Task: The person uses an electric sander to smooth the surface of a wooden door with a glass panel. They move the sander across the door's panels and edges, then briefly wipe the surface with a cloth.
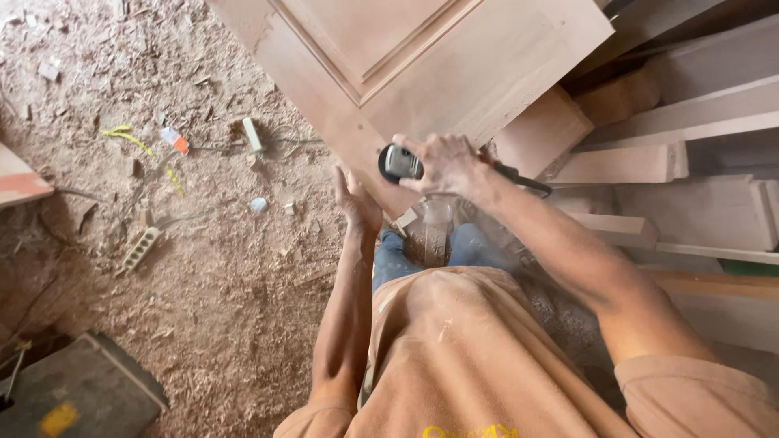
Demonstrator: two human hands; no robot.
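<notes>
**Hand-held power tool applied at the edge of a panelled wooden door**

A floor thickly covered with brown sawdust and wood shavings (243,268) is shown across the left half of the view. A large, pale reddish-brown wooden door with a raised rectangular panel (422,65) is seen lying at a slant across the top centre, its lower edge reaching toward the person. Stacked pale timber planks and mouldings (682,154) are piled to the right of the door. A dark grey box with a yellow mark (81,393) is seen at the lower left corner. The right hand (446,166) is closed around a small black and grey hand-held power tool (400,163), which is held at the door's lower edge; a dark handle or cord is seen extending from the hand to the right. Whether the tool touches the wood cannot be told. The left hand (355,199) is held open and flat, fingers together and pointing upward, placed against or just beside the door's edge below the tool; nothing is gripped in it. Small items are scattered on the sawdust at the left: a perforated grey block (139,249), a white rectangular piece (252,135), yellow strips (130,136), and a small pale round object (258,204)
</notes>
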